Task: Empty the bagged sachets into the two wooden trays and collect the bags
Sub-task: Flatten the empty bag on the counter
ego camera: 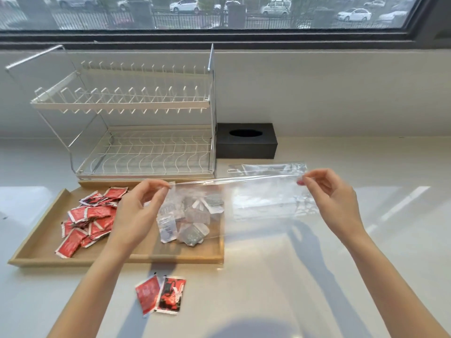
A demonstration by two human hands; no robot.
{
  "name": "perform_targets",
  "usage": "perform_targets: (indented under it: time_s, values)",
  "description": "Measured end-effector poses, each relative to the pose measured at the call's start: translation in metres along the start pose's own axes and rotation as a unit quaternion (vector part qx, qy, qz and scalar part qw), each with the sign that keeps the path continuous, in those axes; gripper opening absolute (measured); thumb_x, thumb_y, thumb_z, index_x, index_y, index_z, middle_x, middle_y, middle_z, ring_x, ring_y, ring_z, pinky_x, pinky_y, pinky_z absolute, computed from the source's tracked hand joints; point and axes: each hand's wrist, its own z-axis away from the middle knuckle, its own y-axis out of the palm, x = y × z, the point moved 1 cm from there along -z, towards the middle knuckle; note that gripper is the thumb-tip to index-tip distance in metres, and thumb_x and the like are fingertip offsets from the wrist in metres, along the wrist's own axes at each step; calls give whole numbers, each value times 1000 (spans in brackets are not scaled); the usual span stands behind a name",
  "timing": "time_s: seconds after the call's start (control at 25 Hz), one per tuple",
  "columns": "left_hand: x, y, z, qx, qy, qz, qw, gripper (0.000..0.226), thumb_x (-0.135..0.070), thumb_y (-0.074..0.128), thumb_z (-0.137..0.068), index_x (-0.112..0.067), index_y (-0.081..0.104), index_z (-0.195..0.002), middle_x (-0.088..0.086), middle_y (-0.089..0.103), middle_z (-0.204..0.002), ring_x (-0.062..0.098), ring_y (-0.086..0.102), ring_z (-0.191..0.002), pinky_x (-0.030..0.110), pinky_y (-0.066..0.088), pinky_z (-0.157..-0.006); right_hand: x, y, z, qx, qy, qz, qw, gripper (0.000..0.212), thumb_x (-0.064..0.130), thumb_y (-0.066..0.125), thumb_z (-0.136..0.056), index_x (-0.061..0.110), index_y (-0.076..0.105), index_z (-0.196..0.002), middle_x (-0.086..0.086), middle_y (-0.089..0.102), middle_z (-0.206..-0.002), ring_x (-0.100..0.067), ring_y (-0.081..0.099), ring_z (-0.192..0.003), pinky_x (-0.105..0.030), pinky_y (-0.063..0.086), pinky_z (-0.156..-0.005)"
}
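I hold a clear plastic bag (268, 198) stretched flat above the counter. My left hand (139, 208) pinches its left top corner and my right hand (334, 201) pinches its right top corner. The bag looks empty. Under its left part, a wooden tray (44, 254) holds a pile of red sachets (90, 218) on the left and silver-white sachets (190, 220) on the right. Two red sachets (161, 296) lie on the counter in front of the tray. Another empty clear bag (268, 168) lies flat behind, near the black box. Only one tray is clearly in view.
A white two-tier wire dish rack (136, 132) stands behind the tray. A black tissue box (246, 143) sits to its right against the wall. The white counter (366, 264) stretches to the right, under a window.
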Motion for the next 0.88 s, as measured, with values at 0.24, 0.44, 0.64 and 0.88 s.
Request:
perform_targets:
  time_s: [0.24,0.44,0.64,0.88]
  values:
    - [-26,52,-3,0,13,84,996,24,-4,51,-87,-27,54,-90,3,64,-80,-1,64,-65,8,47,-65,-14,-42,-21,-27,-13,-38,999,28,12,52,-90,37,42,-82,9,65,-65,-4,66,-66,-17,49,-72]
    - [-27,90,-12,-11,3,50,999,24,-5,51,-87,-28,52,-80,-2,61,-76,-3,60,-64,11,47,-64,-40,-57,-35,-9,-2,21,1000,29,7,49,-90,34,50,-78,11,62,-77,4,63,-69,-14,49,-70]
    - [-12,127,-19,27,-52,6,998,25,-4,51,-87,-28,58,-89,-4,63,-92,9,61,-80,8,47,-64,-76,-62,-49,10,42,70,997,22,7,51,-88,26,59,-95,7,63,-88,9,57,-75,-4,42,-68]
    - [8,164,-45,75,-91,-78,990,42,-20,55,-85,-16,47,-125,-2,46,-117,2,50,-94,27,40,-87,-107,-48,-79,54,62,112,990,33,0,50,-86,14,58,-114,-1,56,-107,2,55,-79,4,38,-66]
